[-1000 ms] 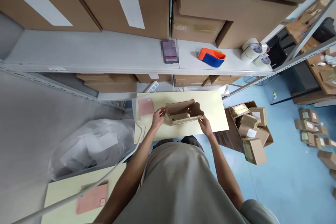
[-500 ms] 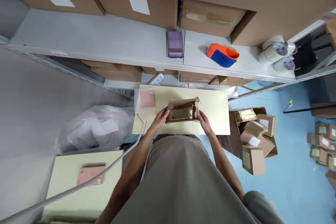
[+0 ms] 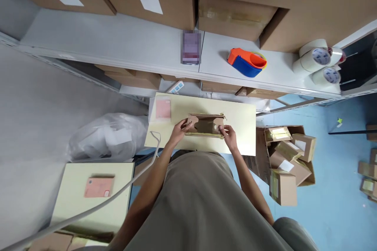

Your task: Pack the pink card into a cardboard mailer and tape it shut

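Over the pale yellow table I hold a small brown cardboard box whose top is open toward me. My left hand grips its left end, with the fingers at the end flap. At the other end my right hand pinches the right flap between thumb and fingers. The edges of the box look torn, with bits of tape on them. Little shows inside it. A flat pink packet lies on the table's left end, beyond my left hand.
A shelf ahead bears a blue-and-orange tape dispenser, tape rolls and large cartons. On the right floor stands a carton full of small boxes. A clear plastic bag, a grey hose-like tube and a second table are left.
The box has tilted, so its end flaps now show folded outward under my fingers. Both hands have shifted their hold onto these flaps. The view has turned slightly.
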A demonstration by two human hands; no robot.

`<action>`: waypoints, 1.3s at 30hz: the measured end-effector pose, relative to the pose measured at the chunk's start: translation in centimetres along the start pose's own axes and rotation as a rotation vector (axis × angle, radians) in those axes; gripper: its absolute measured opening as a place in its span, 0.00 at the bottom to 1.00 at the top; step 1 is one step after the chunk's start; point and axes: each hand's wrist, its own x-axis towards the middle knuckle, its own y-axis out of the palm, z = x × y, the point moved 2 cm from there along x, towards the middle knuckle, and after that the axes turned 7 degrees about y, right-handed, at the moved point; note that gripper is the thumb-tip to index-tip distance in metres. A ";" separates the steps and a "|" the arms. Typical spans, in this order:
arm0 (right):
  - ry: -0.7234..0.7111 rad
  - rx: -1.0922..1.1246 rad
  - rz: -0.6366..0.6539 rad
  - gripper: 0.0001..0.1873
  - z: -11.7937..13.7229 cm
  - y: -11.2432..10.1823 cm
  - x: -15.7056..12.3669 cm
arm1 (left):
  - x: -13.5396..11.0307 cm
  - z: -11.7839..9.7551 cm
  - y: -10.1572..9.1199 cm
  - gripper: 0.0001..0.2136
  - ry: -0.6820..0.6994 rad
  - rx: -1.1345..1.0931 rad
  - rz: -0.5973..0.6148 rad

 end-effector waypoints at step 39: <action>-0.278 -0.219 0.059 0.36 1.3 -1.2 -2.3 | -2.4 -1.1 -1.0 0.10 0.399 0.419 -0.045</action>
